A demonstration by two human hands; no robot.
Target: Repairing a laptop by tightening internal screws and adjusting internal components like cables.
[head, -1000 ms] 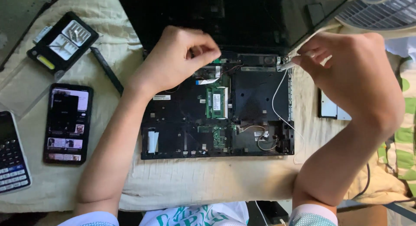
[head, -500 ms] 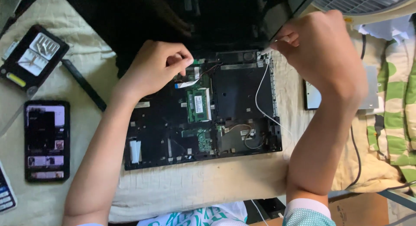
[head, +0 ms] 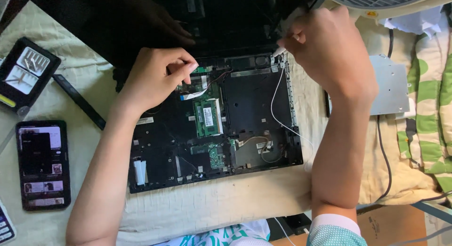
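An opened black laptop base (head: 254,114) lies on a pale cloth, its green memory module (head: 207,117) and small circuit boards exposed. My left hand (head: 157,76) rests on the upper left of the base, fingers curled by the flat ribbon cables (head: 197,88). My right hand (head: 329,45) sits at the upper right corner near the hinge, pinching the end of a thin white cable (head: 275,102) that runs down the base's right side.
A smartphone (head: 42,163) with a lit screen lies at left. Above it sits a black tool case (head: 26,74) and a black strip (head: 77,101). A silver drive (head: 388,86) rests at right on green-patterned fabric. A fan (head: 391,1) stands at top right.
The view has shifted, so everything sits further left and lower in frame. My right hand stays at the hinge corner with the white cable; my left hand stays by the ribbon cables.
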